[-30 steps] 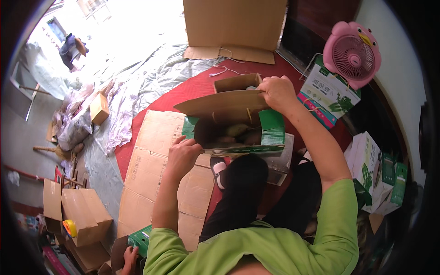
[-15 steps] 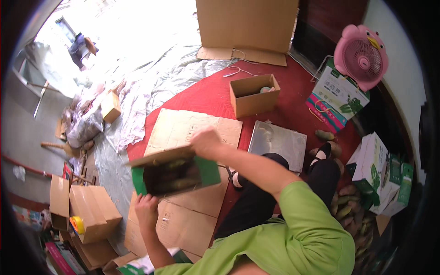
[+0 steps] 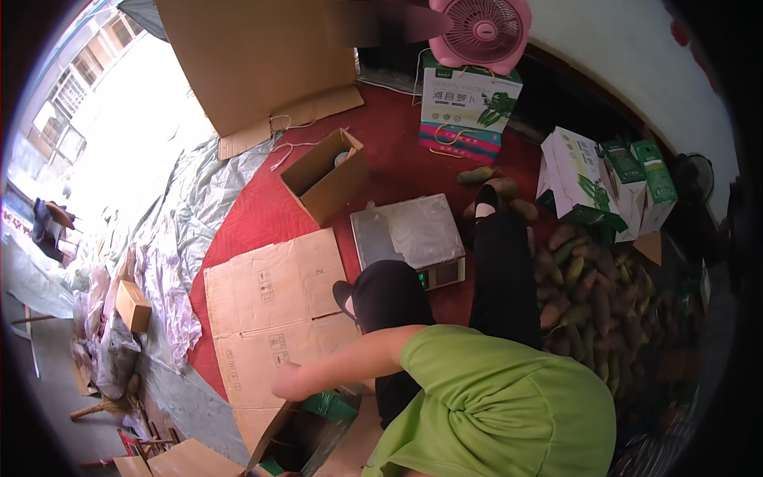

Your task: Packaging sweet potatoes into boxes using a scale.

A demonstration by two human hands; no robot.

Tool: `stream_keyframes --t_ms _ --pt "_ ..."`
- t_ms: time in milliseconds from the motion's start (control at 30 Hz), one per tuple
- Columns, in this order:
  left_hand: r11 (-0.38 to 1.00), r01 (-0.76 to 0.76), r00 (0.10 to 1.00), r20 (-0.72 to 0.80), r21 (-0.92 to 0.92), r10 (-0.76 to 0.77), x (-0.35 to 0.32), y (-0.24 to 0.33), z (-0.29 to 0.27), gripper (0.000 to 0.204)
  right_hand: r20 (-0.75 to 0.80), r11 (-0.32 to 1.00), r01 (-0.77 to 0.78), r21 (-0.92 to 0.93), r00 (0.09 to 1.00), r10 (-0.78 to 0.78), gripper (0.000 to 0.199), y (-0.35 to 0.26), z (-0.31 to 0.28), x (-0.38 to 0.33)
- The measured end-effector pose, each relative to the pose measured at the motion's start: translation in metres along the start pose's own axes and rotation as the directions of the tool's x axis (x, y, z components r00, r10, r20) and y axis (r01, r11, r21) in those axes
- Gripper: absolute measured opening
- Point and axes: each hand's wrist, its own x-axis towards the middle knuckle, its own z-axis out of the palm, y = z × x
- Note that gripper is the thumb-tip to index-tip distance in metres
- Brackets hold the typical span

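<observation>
Along the left side of the frame lies a grey floor [image 3: 48,350], with a broom [image 3: 107,409] and a small closed carton [image 3: 133,306] among plastic bags [image 3: 103,342]. Glaring light fills the upper left, washing out part of a crumpled plastic sheet [image 3: 211,183]. The sheet meets the curved edge of a red floor covering [image 3: 246,215], which spreads across the middle.

On the red lies a flattened piece of cardboard [image 3: 270,294], creased across. At the lower centre-left, a green-and-brown box [image 3: 330,425] stands open and tilted over this cardboard, its inside too dark to read. The right hand [image 3: 294,383] reaches across to its upper edge, closed on the raised flap. The left hand is out of sight, so its state cannot be told.

A band of red separates the cardboard from an open carton [image 3: 326,179] at upper centre. Right of that, a flat-topped scale [image 3: 409,230] sits close to the person's knee. More red runs up to a pink fan [image 3: 481,32] on printed boxes [image 3: 469,95].

Farther right, a heap of long vegetables [image 3: 588,302] crowds the floor beside the person's leg, below white-and-green cartons [image 3: 580,175] and a pale wall [image 3: 620,48].
</observation>
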Motion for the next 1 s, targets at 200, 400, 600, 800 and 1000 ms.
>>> stream_keyframes --t_ms 200,400,600,800,1000 --pt "0.986 -0.161 0.966 -0.212 -0.051 0.147 -0.011 0.13 -0.105 0.025 -0.101 0.983 -0.119 0.141 0.986 0.134 0.023 0.054 -0.065 -0.05" --pt "0.503 -0.803 0.562 -0.686 -0.319 0.462 0.018 0.267 -0.131 0.015 -0.282 0.779 -0.198 0.595 0.856 0.433 0.03 0.082 -0.116 -0.113" --pt "0.108 -0.951 0.302 -0.789 -0.29 0.535 0.002 0.389 -0.142 0.03 -0.359 0.731 -0.146 0.666 0.797 0.486 0.019 0.095 -0.112 -0.152" --pt "0.017 -0.94 0.276 -0.73 -0.34 0.625 0.007 0.426 -0.14 0.037 -0.593 0.843 0.081 0.532 0.746 0.303 0.017 0.099 -0.107 -0.198" --pt "0.086 -0.899 0.36 -0.612 -0.43 0.704 0.014 0.432 -0.125 0.027 -0.653 0.77 0.101 0.63 0.606 0.454 0.019 0.11 -0.135 -0.29"
